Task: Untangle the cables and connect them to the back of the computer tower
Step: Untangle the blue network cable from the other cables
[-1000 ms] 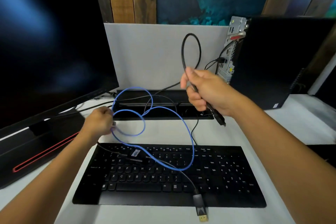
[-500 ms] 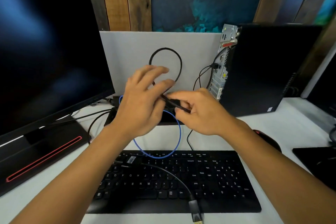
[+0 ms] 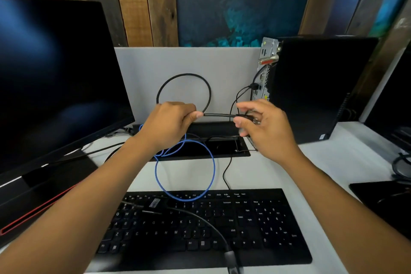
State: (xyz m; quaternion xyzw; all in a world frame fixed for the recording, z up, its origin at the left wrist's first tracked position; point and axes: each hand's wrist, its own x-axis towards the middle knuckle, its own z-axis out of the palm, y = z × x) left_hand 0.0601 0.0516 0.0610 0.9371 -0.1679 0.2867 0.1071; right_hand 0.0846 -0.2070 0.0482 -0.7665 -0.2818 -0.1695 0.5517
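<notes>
A black cable rises in a round loop in front of the grey divider. My left hand grips it where the loop closes. My right hand pinches its plug end, and a short straight stretch runs between the two hands. A blue cable hangs in loops below my left hand down onto the keyboard. The black computer tower stands at the right, its metal back panel facing left with two black cables plugged in. A dark adapter cable lies across the keys.
A large dark monitor on a red-striped base fills the left. An open cable slot sits in the white desk behind the keyboard. A second dark device and cables lie at the right edge.
My left hand let go of the blue cable and came up to the black one. The hands then drew apart, pulling the plug end right and widening the loop.
</notes>
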